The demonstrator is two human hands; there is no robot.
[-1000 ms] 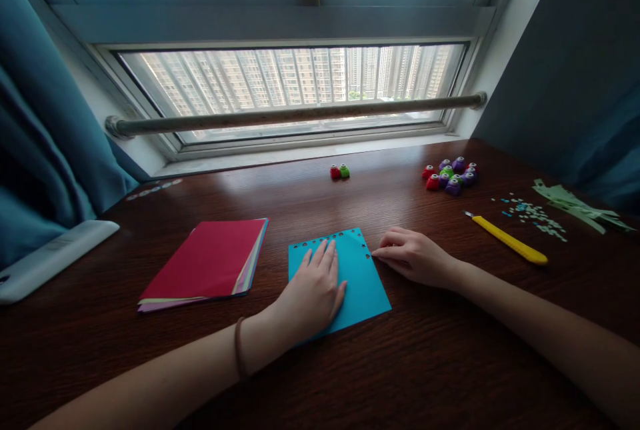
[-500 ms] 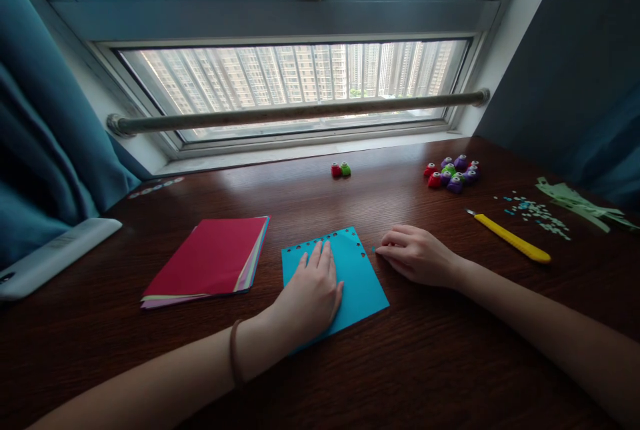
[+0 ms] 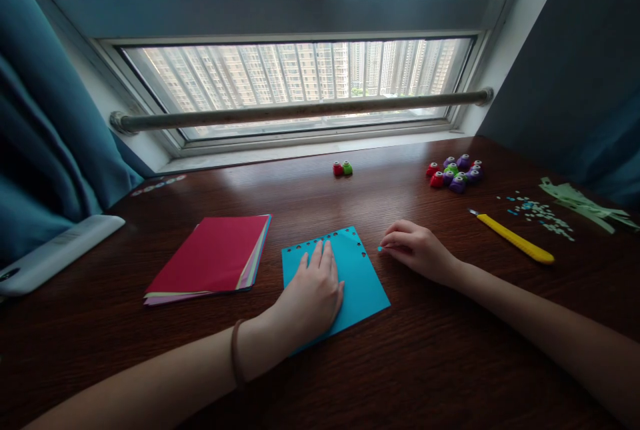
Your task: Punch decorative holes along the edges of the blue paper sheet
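Observation:
A blue sheet of paper [image 3: 361, 290] lies on the dark wooden table, with small shaped holes punched along its far edge and upper right edge. My left hand [image 3: 316, 290] rests flat on the sheet, its fingers stretched toward the punched edge. Just right of the sheet, my right hand [image 3: 417, 250] is closed in a pinch, with a tiny blue paper cutout [image 3: 380, 249] at its fingertips. Its remaining fingers are curled, and the palm is hidden.
Left of the sheet sits a stack of coloured paper [image 3: 207, 253], red on top. Two small punches [image 3: 343, 169] stand near the window, and several more punches [image 3: 456, 173] at the right. A yellow craft knife [image 3: 515, 238], paper bits [image 3: 545, 213] and green strips [image 3: 580, 202] lie far right.
My right hand has lifted slightly, and the blue cutout shows more clearly at its fingertips, a little further right. My left hand stays on the sheet. The view has shifted slightly.

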